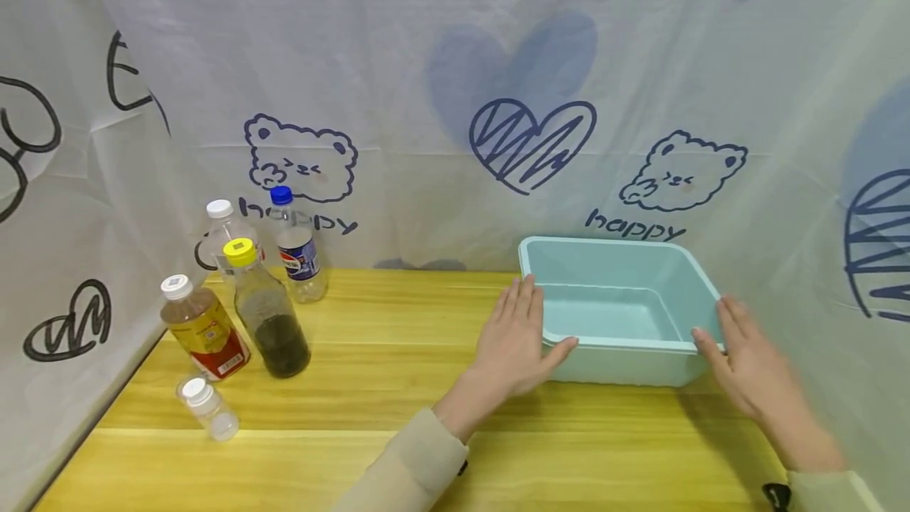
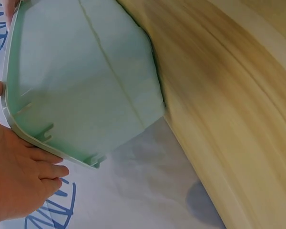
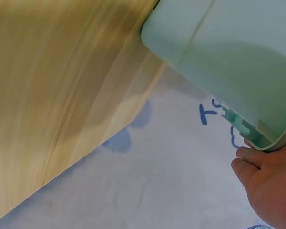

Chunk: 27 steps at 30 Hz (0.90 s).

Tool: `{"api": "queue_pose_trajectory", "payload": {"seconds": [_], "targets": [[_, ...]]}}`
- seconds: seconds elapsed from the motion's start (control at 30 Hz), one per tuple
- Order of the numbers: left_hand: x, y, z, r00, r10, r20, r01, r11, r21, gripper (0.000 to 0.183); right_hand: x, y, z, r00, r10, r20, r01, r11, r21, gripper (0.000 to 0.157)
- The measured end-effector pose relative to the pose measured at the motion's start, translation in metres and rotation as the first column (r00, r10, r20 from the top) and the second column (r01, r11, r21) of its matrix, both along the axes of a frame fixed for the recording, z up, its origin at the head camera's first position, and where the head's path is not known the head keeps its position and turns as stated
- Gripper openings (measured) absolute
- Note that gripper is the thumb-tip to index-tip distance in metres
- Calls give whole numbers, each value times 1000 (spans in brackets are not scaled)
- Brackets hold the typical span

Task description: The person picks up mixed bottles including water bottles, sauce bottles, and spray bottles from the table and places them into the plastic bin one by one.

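Note:
A light green plastic bin (image 1: 618,362) stands on the wooden table near the back, at the right. At its left side my left hand (image 1: 515,342) rests with straight fingers along the rim and the thumb at the front edge. My right hand (image 1: 757,374) touches the right front corner, fingers stretched along that side and thumb at the front. In the left wrist view, the left hand (image 2: 26,176) lies flat against the rim of the bin (image 2: 86,81). Fingers of the right hand (image 3: 271,181) show beside the bin's corner in the right wrist view.
At the left stand a yellow-capped bottle of dark liquid (image 1: 280,342), a white-capped bottle with a yellow-red label (image 1: 206,330), a blue-capped bottle (image 1: 302,259), a clear white-capped bottle (image 1: 220,235) and a small clear jar (image 1: 213,413). A printed curtain (image 1: 412,204) hangs behind the table (image 1: 370,401).

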State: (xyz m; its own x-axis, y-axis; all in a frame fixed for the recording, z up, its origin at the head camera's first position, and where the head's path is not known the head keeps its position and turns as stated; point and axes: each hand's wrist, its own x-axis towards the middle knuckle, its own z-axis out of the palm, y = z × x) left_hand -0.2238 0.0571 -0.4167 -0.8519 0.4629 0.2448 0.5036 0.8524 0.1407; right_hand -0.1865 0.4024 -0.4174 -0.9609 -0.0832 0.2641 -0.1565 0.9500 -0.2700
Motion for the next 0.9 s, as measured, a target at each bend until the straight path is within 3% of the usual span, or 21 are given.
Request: {"api": "queue_pose_trajectory", "payload": {"seconds": [0.53,0.9], "targets": [[11,-47,2,1000,-4,28,2,997,75,92,6,-43,1,999,37,-34,-37,999,15,78],[20,-80,-1,999,21,43,-27,990,141,93,8,-81,2,1000,9,-9,-8,999,46,85]]}}
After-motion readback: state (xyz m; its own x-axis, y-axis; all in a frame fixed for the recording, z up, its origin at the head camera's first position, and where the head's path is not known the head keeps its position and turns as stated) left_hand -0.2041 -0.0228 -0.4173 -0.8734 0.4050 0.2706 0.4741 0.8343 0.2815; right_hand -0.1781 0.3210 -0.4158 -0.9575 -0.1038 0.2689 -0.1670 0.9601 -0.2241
